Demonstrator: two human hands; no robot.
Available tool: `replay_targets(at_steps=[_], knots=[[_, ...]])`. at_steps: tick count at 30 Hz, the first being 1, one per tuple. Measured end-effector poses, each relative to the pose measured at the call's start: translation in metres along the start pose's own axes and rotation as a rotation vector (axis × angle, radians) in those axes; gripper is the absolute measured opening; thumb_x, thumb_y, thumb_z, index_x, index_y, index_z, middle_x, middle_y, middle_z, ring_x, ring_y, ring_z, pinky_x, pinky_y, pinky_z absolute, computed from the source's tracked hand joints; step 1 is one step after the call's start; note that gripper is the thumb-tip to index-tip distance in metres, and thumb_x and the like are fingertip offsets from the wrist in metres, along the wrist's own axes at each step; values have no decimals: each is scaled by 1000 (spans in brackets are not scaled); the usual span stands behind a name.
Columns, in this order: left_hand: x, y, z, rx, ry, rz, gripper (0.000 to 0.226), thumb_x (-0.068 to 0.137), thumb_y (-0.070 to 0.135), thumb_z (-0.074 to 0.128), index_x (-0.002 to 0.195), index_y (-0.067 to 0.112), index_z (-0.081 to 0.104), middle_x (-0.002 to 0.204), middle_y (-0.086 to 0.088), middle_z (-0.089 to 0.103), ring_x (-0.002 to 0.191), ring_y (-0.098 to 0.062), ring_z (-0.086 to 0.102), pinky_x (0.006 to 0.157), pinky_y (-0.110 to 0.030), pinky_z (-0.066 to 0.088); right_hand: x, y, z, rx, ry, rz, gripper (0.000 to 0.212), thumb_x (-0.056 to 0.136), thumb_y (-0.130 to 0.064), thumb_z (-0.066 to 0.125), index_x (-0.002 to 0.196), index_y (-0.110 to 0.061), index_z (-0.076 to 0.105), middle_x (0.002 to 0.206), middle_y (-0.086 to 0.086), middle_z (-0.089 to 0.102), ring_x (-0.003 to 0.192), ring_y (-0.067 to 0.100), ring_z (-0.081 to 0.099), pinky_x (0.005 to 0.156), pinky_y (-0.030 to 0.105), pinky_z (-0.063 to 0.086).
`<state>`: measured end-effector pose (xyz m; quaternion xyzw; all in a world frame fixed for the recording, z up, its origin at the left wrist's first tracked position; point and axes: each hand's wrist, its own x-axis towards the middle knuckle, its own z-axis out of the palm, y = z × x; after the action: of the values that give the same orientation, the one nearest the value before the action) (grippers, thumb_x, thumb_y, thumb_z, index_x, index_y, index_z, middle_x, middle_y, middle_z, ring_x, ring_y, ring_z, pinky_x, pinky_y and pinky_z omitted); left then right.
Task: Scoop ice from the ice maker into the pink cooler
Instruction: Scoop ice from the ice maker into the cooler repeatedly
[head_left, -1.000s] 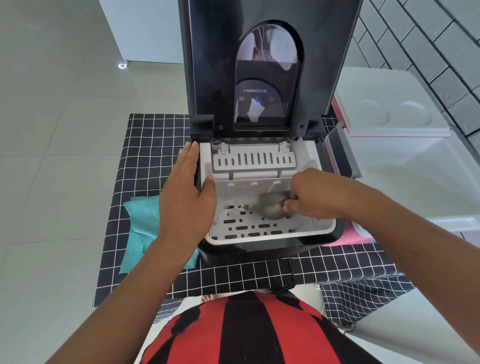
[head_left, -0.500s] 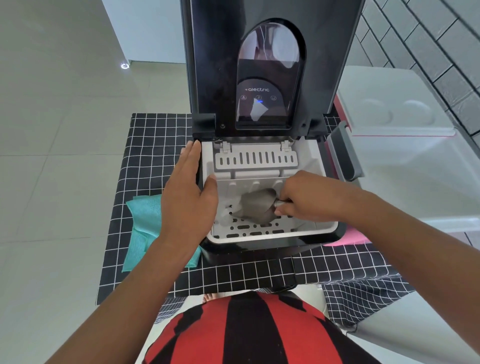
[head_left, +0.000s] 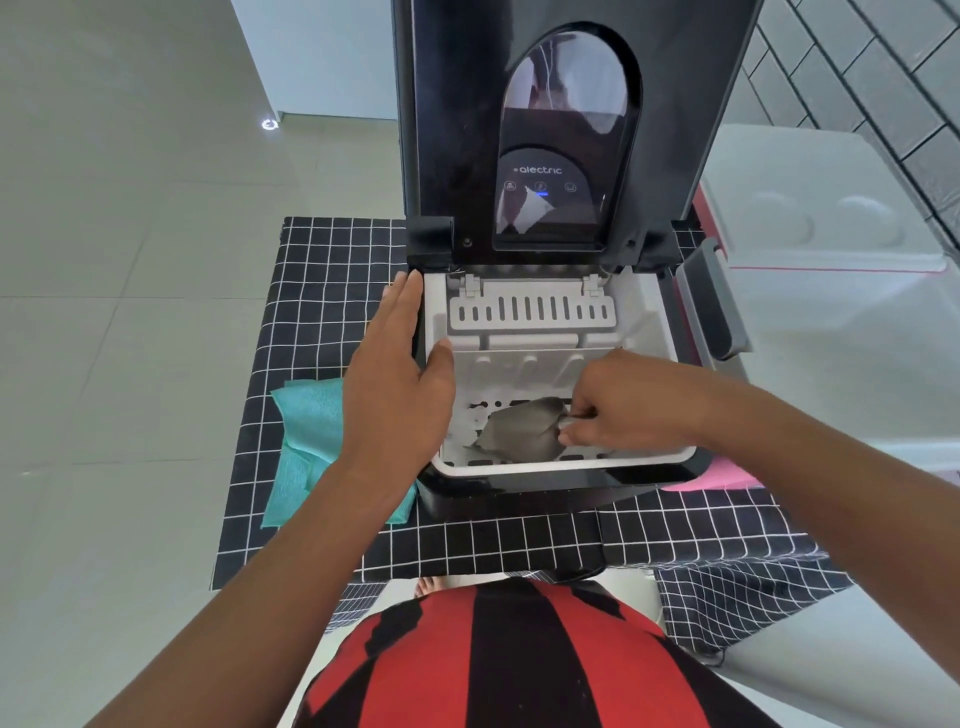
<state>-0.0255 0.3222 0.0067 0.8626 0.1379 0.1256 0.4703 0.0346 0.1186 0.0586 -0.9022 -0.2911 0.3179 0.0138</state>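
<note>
Right hand (head_left: 618, 402) fisted around scoop (head_left: 524, 428) in basket (head_left: 561, 465).

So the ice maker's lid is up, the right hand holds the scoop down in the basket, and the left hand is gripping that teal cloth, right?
Not quite. In the head view the left hand rests flat on the ice maker's left edge; the teal cloth lies untouched on the table beside it. The lid is up, and the right hand holds the scoop in the basket.

1. The ice maker (head_left: 545, 483) stands mid-table (head_left: 332, 260), lid (head_left: 452, 130) upright behind its basket (head_left: 561, 465).
2. A scoop (head_left: 524, 431) lies in the basket.
3. A cloth (head_left: 306, 441) lies left of the ice maker.
4. The cooler (head_left: 831, 332) sits off the right edge.
</note>
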Motion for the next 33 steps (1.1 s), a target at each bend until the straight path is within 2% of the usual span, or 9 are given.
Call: replay_targets(at_steps=[3, 6, 11, 14, 20, 24, 27, 31, 33], knots=[[0, 0, -1, 13, -1, -1, 63, 93, 22, 54, 150, 34, 29, 155, 17, 30, 142, -1, 26, 117, -32, 26, 4, -5, 7, 31, 21, -9, 43, 92, -38, 58, 54, -17, 59, 47, -2, 49, 45, 14, 46, 48, 27, 36], [0, 0, -1, 15, 0, -9, 63, 93, 23, 54, 150, 35, 29, 155, 18, 30, 142, -1, 26, 116, -32, 27, 8, -8, 11, 72, 53, 12, 42, 91, -38, 60, 54, -18, 59, 45, -4, 47, 39, 9, 41, 45, 24, 30], [1, 0, -1, 9, 2, 4, 63, 93, 23, 53, 150, 33, 29, 155, 16, 31, 142, -3, 27, 117, -33, 26, 13, -4, 15, 122, 79, 49, 34, 90, -39, 61, 65, -18, 69, 49, -4, 54, 39, 4, 41, 46, 22, 31], [1, -1, 0, 8, -3, -1, 63, 94, 23, 54, 150, 34, 28, 156, 17, 30, 142, -2, 26, 117, -35, 27, 14, 1, 16, 139, 79, 74, 32, 90, -41, 62, 78, -14, 75, 59, 2, 64, 43, 7, 45, 48, 22, 34], [1, -2, 0, -19, -3, -5, 63, 94, 23, 54, 150, 35, 28, 155, 18, 31, 142, -2, 28, 116, -41, 30, 14, 0, 16, 217, 30, 134, 33, 90, -41, 62, 86, -11, 75, 72, 8, 69, 56, 13, 54, 57, 28, 43], [1, -3, 1, -40, -6, 2, 63, 93, 23, 54, 149, 35, 29, 155, 17, 32, 142, -3, 29, 115, -42, 32, 10, 2, 9, 303, -35, 192, 31, 92, -38, 60, 80, -12, 70, 73, 4, 69, 55, 15, 62, 45, 19, 44], [1, -3, 1, -42, -1, 3, 63, 92, 23, 54, 149, 35, 30, 154, 17, 33, 141, -4, 30, 114, -42, 33, 11, 3, 8, 301, -27, 215, 33, 93, -37, 60, 73, -12, 66, 68, 3, 65, 50, 13, 58, 39, 17, 40], [1, -5, 1, -57, 4, 0, 63, 92, 22, 54, 149, 34, 30, 154, 17, 33, 141, -2, 29, 116, -40, 31, 16, 1, 8, 137, -7, 171, 35, 92, -39, 60, 83, -7, 71, 70, 6, 63, 56, 13, 51, 52, 24, 37], [2, -5, 1, -52, 4, 1, 62, 93, 21, 54, 149, 33, 30, 154, 16, 33, 142, -2, 29, 116, -40, 31, 17, 1, 8, 89, 32, 156, 33, 91, -40, 61, 87, -9, 73, 74, 4, 66, 62, 16, 56, 58, 28, 43]])
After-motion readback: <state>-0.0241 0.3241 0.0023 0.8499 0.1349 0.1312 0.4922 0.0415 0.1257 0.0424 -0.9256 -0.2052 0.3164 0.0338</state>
